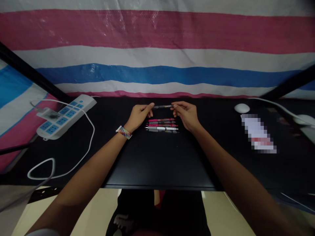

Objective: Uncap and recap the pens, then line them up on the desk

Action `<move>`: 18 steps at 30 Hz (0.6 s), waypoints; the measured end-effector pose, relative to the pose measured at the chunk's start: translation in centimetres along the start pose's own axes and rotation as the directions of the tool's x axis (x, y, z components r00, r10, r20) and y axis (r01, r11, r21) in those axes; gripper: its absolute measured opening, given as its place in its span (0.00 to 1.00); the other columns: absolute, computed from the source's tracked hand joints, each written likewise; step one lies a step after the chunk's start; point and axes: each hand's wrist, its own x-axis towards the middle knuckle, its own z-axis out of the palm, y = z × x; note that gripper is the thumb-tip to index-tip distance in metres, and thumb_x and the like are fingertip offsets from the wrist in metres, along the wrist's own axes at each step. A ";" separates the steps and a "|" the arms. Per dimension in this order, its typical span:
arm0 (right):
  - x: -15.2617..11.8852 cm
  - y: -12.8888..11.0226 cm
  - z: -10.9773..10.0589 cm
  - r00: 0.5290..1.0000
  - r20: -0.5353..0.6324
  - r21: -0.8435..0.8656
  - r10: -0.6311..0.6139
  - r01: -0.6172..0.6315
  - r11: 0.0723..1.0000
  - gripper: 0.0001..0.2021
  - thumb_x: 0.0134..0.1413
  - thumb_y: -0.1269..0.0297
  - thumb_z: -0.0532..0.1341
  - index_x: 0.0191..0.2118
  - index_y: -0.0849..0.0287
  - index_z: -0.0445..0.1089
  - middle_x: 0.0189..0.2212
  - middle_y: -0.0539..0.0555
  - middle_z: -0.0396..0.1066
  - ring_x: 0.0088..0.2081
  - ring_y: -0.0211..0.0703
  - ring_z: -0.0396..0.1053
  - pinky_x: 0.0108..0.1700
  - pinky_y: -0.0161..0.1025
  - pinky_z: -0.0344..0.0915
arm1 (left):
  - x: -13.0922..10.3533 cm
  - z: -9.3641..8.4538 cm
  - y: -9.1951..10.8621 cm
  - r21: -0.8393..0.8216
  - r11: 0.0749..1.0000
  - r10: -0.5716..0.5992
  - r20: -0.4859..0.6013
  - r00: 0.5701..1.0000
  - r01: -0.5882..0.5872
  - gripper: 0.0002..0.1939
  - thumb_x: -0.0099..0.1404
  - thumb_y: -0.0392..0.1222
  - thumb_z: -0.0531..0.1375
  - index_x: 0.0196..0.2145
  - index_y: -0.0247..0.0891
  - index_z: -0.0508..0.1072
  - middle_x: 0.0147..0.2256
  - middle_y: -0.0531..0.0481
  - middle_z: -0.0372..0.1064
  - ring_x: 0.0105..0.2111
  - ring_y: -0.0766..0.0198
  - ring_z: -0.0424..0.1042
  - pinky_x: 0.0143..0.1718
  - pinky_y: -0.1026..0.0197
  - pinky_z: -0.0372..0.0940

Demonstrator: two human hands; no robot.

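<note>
A dark pen with a clear part (162, 106) lies level between my two hands, beyond a group of pens. My left hand (140, 115), with a colourful band on its wrist, pinches the pen's left end. At the right end, the fingertips of my right hand (185, 114) are closed on the same pen. Nearer to me, several pens lie side by side on the black table (159, 160): red ones (162, 125), a white one (161, 128) and a grey one (162, 131) at the near edge of the group.
On the left is a white power strip (66, 116) with a plugged-in adapter (50, 114) and a looped white cable (92, 139). To the right are a white mouse (242, 108) and a pixelated item (258, 132). Striped sheeting (157, 75) hangs behind the table.
</note>
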 end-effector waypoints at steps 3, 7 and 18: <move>0.1 0.1 -0.1 1.000 -0.004 -0.011 0.007 -0.007 1.000 0.13 0.51 0.54 0.79 0.39 0.54 0.85 0.32 0.54 0.82 0.29 0.40 0.73 0.30 0.40 0.72 | -0.1 0.0 0.1 -0.027 0.999 0.043 -0.029 0.999 -0.043 0.15 0.71 0.56 0.69 0.37 0.41 0.80 0.30 0.50 0.77 0.29 0.65 0.75 0.32 0.61 0.69; 0.3 0.3 -0.3 1.000 0.018 -0.027 0.001 0.000 1.000 0.14 0.54 0.52 0.78 0.41 0.54 0.83 0.33 0.54 0.81 0.29 0.41 0.73 0.31 0.42 0.72 | 0.0 0.0 0.2 0.010 0.999 0.050 -0.067 0.997 -0.049 0.19 0.74 0.57 0.66 0.31 0.42 0.76 0.23 0.53 0.70 0.22 0.67 0.67 0.25 0.61 0.63; 0.5 0.4 -0.6 0.999 0.045 -0.111 -0.001 0.006 0.994 0.16 0.59 0.47 0.74 0.44 0.53 0.80 0.36 0.56 0.80 0.33 0.44 0.74 0.35 0.46 0.75 | 0.1 -0.3 -0.4 0.049 0.999 -0.007 -0.135 0.991 0.014 0.35 0.78 0.66 0.58 0.19 0.42 0.65 0.14 0.56 0.56 0.16 0.69 0.57 0.19 0.61 0.51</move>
